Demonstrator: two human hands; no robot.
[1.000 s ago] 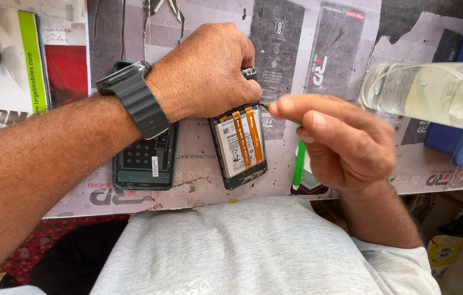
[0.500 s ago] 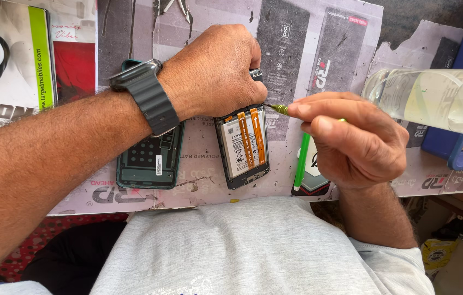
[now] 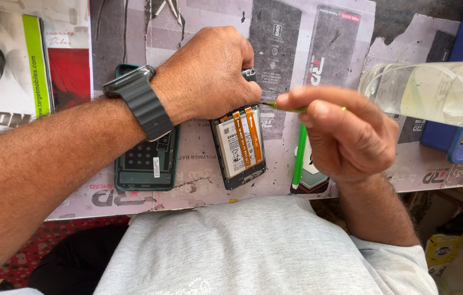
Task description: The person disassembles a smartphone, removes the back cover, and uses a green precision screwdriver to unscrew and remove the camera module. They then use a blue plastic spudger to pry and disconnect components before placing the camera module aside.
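Pinching green tool [image 3: 289,108], R hand [image 3: 346,136] closer to phone [image 3: 239,145] now; L hand [image 3: 204,74] clamps it.

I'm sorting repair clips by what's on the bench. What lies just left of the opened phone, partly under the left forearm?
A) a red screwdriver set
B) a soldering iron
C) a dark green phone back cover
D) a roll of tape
C: a dark green phone back cover lies inside-up beside the opened phone, with the watch-wearing left hand and its forearm crossing above it.
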